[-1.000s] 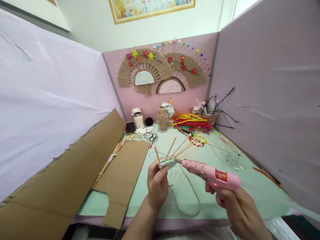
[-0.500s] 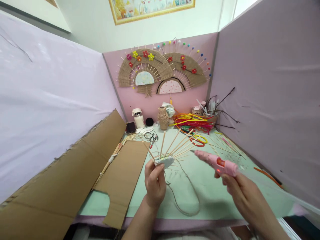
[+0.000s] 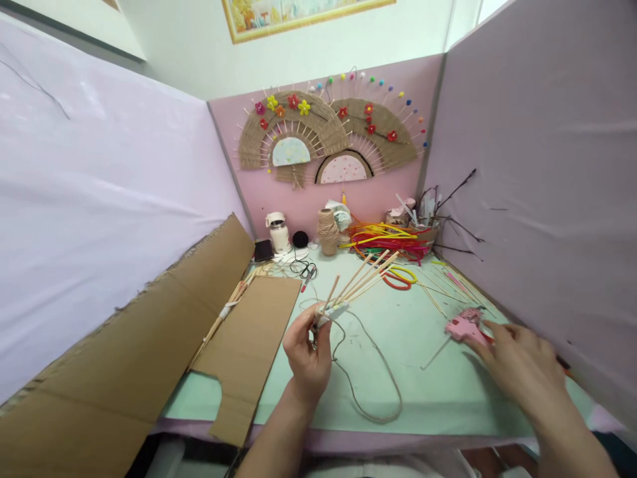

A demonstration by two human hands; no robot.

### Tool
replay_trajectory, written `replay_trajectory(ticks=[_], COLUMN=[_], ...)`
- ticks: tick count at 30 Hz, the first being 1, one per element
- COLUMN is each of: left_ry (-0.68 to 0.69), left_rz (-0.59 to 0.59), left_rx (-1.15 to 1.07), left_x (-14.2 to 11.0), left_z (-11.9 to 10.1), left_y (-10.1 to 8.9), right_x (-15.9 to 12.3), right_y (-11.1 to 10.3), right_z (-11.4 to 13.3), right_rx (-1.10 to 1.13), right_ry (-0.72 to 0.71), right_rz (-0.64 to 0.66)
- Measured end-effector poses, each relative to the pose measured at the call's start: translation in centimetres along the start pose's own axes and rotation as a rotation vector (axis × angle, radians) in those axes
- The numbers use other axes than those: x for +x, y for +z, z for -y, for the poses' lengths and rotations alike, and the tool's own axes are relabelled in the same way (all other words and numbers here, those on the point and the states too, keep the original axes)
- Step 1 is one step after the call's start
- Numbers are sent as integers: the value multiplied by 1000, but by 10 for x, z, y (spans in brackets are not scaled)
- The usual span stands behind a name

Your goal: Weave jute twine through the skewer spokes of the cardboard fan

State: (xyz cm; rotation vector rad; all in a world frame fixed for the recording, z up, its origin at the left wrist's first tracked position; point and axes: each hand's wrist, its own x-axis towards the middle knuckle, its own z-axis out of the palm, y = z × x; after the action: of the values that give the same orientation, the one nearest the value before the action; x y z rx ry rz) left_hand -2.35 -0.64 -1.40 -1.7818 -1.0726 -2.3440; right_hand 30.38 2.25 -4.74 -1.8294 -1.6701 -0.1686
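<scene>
My left hand [image 3: 307, 348] pinches a small half-round piece covered in pale patterned material [image 3: 332, 313] between thumb and fingers. Several thin wooden sticks [image 3: 365, 279] fan out from this piece, up and to the right. Below it, a loop of twine [image 3: 381, 362] runs over the table. At the right, my right hand [image 3: 522, 358] has its thumb and fingers round the back part of a pink glue gun [image 3: 465, 324], low at the tabletop. A thin wire stand juts from the gun. My right palm and some fingers are hidden.
Cardboard sheets [image 3: 251, 345] lie at the left beside a bundle of sticks [image 3: 223, 312]. At the back stand a white bottle [image 3: 279, 234], a twine spool [image 3: 327, 232] and colourful pipe cleaners [image 3: 388, 242]. Scissors [image 3: 401, 275] lie before them. Two decorated fans [image 3: 293, 109] hang behind.
My right hand has moved right and down with the glue gun, from mid-air to the tabletop. The stick piece in my left hand has tilted slightly.
</scene>
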Motion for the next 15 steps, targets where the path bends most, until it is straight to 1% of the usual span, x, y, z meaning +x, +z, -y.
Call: replay_trajectory(ticks=[1,2,3,4,5,7,8,9,10,12,14,15], left_ry=[2,13,27,42,52,47,33,18,6,-2,10,13], left_rz=[3,10,22,34,44,52,52,49,45,27,5,-3], left_rx=[-12,-25,-38,-48,-52,-44,-35,-25,-18,-10,-8,-6], left_x=[0,-1,-1,-2,-2,-4,-4,-5,-5,-6,-7,-8], left_z=[-1,-1,-2,-2,-2,-2,-2,-1,0,2,4,4], left_y=[1,3,4,5,6,5,4,2,0,-3,-5,-5], right_x=[0,-2,-6,-11,-17,-31,-37,-42,-45,-46,-40,-36], right_y=[-10,-20,-29,-36,-41,-42,-41,-38,-35,-33,-36,-39], right_z=[15,34,56,80,104,150,169,184,196,209,213,213], right_rx=[42,155,312,478,641,930,1041,1128,1198,1308,1355,1354], right_ry=[-3,-41,-93,-133,-163,-211,-218,-210,-194,-157,-133,-132], right_rz=[-3,-10,-15,17,81,234,285,308,323,372,385,358])
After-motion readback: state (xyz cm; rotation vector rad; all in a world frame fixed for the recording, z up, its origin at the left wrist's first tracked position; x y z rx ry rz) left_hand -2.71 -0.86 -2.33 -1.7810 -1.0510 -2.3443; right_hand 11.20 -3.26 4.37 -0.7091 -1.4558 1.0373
